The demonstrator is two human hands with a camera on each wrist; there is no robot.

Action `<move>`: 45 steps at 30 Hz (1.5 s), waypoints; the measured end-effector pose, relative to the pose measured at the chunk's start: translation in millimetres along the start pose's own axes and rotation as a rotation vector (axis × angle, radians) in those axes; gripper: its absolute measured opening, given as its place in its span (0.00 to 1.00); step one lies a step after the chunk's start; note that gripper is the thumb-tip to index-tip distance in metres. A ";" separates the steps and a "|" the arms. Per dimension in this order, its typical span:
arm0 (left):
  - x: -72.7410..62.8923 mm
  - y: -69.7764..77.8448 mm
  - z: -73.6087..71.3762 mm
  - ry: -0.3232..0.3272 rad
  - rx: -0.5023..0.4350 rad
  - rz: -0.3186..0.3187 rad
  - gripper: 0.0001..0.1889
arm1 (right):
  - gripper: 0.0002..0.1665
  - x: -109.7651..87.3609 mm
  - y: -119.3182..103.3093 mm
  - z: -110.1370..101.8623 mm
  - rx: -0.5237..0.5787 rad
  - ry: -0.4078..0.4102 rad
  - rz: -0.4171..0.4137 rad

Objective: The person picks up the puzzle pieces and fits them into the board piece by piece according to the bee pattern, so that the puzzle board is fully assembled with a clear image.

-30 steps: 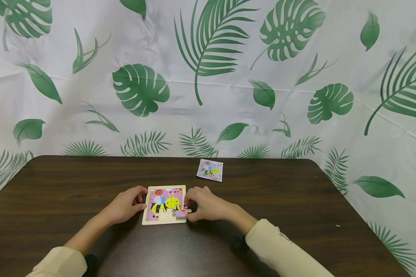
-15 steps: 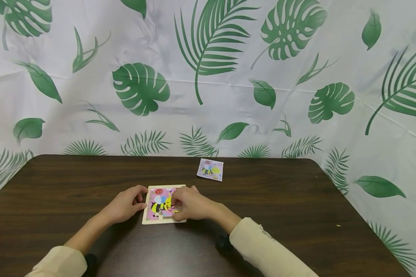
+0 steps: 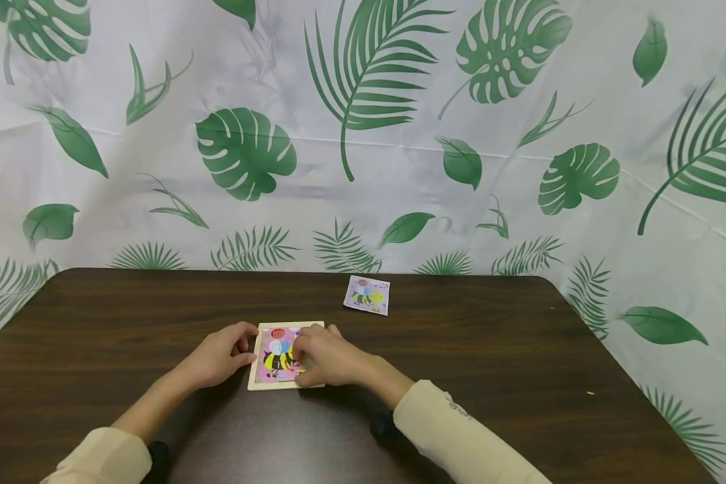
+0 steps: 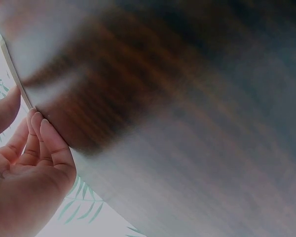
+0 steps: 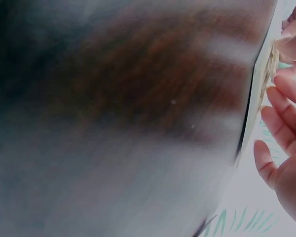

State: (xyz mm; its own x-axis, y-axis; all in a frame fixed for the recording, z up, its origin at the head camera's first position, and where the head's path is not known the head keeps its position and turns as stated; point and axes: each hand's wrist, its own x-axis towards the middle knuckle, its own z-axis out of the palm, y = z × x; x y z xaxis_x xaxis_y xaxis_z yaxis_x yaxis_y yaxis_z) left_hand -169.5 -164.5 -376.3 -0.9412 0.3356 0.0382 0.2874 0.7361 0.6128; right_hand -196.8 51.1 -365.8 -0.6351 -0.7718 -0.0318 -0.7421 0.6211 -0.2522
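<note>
A square wooden jigsaw puzzle board (image 3: 269, 386) with a pale rim and a pink bee picture lies on the table. My left hand (image 3: 218, 356) rests at its left edge, thumb and fingertips touching the rim. In the left wrist view, the left hand (image 4: 34, 168) has fairly straight fingers along the board's edge. Over the lower right of the picture, my right hand (image 3: 333, 356) pinches a puzzle piece (image 3: 287, 377) at the bottom row; the hand partly covers it. The right wrist view shows the right hand (image 5: 291, 123) beside the board's edge (image 5: 256, 89).
Behind the board, a small printed card (image 3: 367, 296) with the same bee picture lies near the far edge of the dark wooden table (image 3: 460, 336). A white cloth (image 3: 399, 188) with green leaves hangs behind.
My right hand has moved left with the puzzle piece, from the board's right edge into the gap in the bottom row. The left hand has stayed at the left edge.
</note>
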 end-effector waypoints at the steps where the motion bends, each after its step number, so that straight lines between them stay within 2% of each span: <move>1: 0.3 -0.2 -0.2 -0.001 0.000 0.001 0.17 | 0.14 0.0 -0.1 0.1 -0.006 0.001 0.000; 11: 1.8 -0.5 -0.8 -0.007 -0.001 -0.009 0.18 | 0.14 0.4 0.6 -0.3 0.006 -0.003 0.008; 19: 2.5 -1.9 -0.4 -0.006 0.007 -0.001 0.18 | 0.16 1.4 0.8 -0.1 0.044 -0.018 -0.022; 29: 2.1 -2.6 0.4 -0.001 0.007 0.012 0.17 | 0.14 -0.4 -1.1 -1.2 0.012 -0.006 -0.063; 45: 2.3 -2.6 1.0 -0.009 0.004 0.003 0.18 | 0.15 -3.9 1.1 -4.1 0.025 -0.052 -0.069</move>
State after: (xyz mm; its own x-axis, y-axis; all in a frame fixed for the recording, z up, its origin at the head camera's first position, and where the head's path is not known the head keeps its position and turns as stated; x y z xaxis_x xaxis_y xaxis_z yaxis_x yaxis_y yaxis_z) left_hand -172.2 -165.1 -378.6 -0.9386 0.3434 0.0326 0.2909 0.7373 0.6097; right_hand -196.0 55.4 -362.1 -0.5703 -0.8190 -0.0638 -0.7777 0.5633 -0.2792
